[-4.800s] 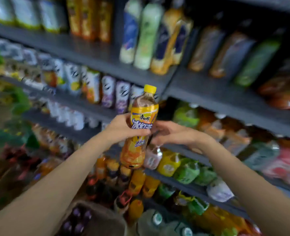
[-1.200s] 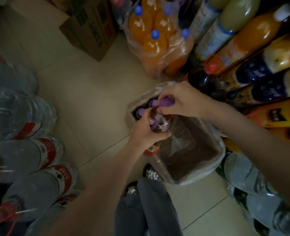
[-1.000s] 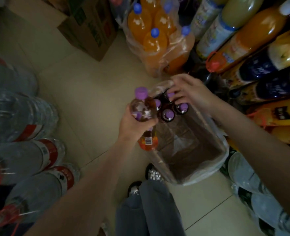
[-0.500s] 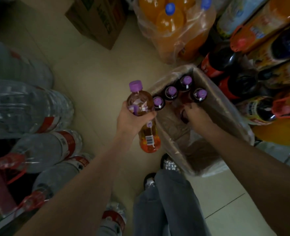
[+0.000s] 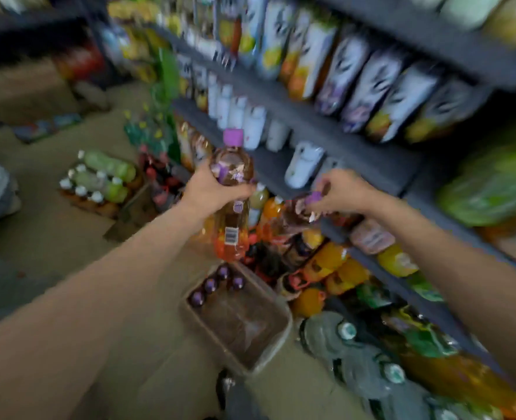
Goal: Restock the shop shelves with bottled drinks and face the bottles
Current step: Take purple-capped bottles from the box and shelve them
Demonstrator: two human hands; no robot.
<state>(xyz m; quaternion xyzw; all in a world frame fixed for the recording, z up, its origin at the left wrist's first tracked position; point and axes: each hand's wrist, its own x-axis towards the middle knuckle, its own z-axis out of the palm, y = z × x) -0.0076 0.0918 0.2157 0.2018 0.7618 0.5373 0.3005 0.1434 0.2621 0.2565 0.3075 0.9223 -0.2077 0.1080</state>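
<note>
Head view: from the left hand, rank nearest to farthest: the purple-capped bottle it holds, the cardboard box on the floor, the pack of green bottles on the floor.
1. Purple-capped bottle: in the left hand's grip.
2. Cardboard box: on the floor below the hand, slightly to its right.
3. Pack of green bottles: on the floor, far to the left.

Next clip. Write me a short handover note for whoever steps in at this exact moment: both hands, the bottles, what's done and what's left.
Left hand grips a purple-capped bottle upright by its body.
Right hand pinches a second bottle by its cap, in front of the shelves.
Box on the floor holds four more at its far end.
Done: two bottles lifted out.
Left: shelve both, labels forward, then empty the box.
</note>
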